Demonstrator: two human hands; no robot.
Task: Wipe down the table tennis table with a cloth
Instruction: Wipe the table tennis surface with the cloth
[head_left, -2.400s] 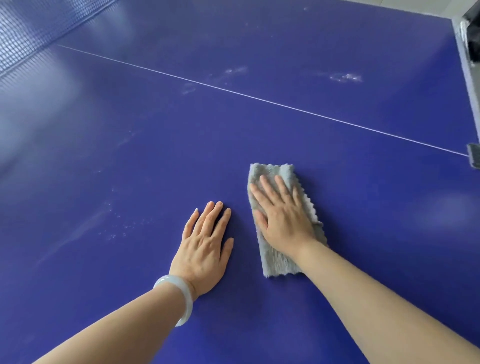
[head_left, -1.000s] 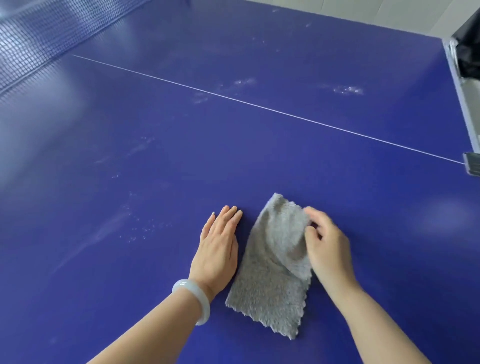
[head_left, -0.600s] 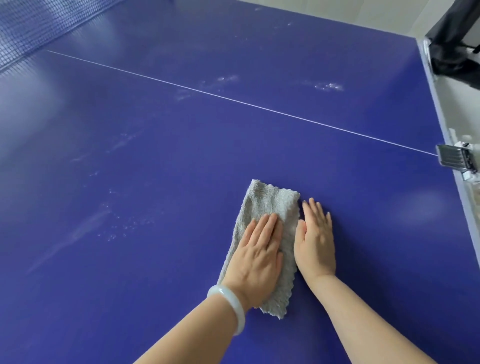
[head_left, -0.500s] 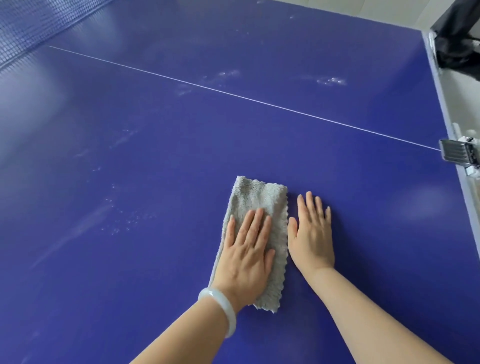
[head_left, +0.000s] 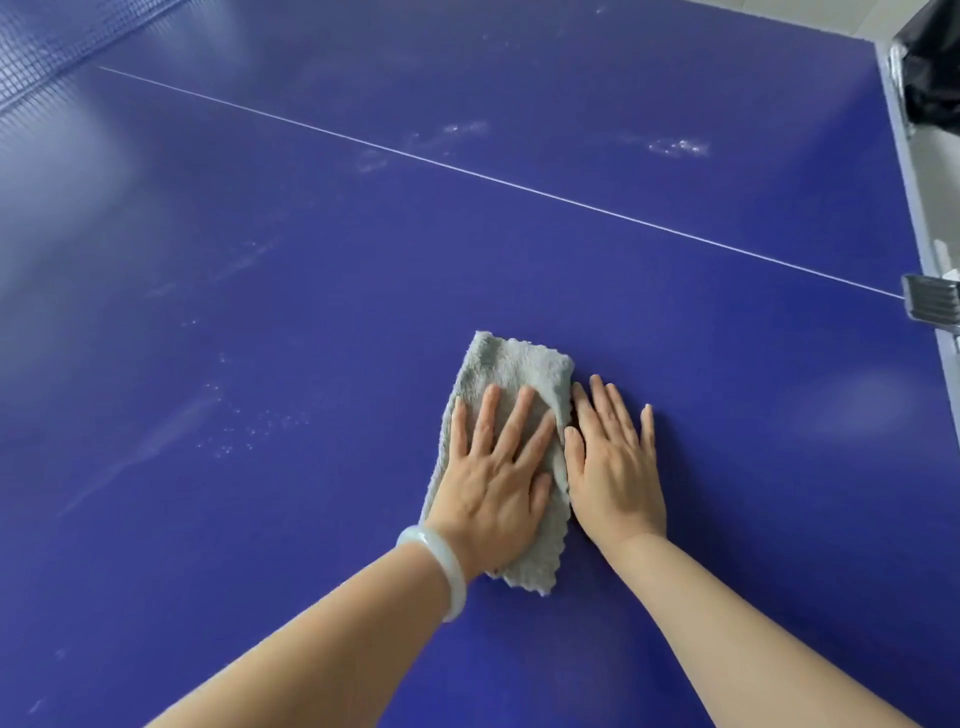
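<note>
A folded grey cloth (head_left: 519, 371) lies on the blue table tennis table (head_left: 311, 312), near the middle of the view. My left hand (head_left: 493, 478), with a pale bangle on the wrist, presses flat on the cloth with straight, spread fingers. My right hand (head_left: 613, 467) rests flat on the bare table just right of the cloth, its thumb and forefinger touching the cloth's right edge. Pale smudges (head_left: 249, 431) mark the table to the left, and more smudges (head_left: 675, 148) lie beyond the white centre line (head_left: 519, 184).
The net (head_left: 47, 47) runs along the far left corner. The table's right edge (head_left: 919, 218) carries a grey metal clip (head_left: 930, 306). A dark bag or cloth (head_left: 935, 67) sits off the table at the upper right.
The cloth passed from under my right hand to under my left, after my right hand lifted and refolded it. In the last half second both hands hardly moved.
</note>
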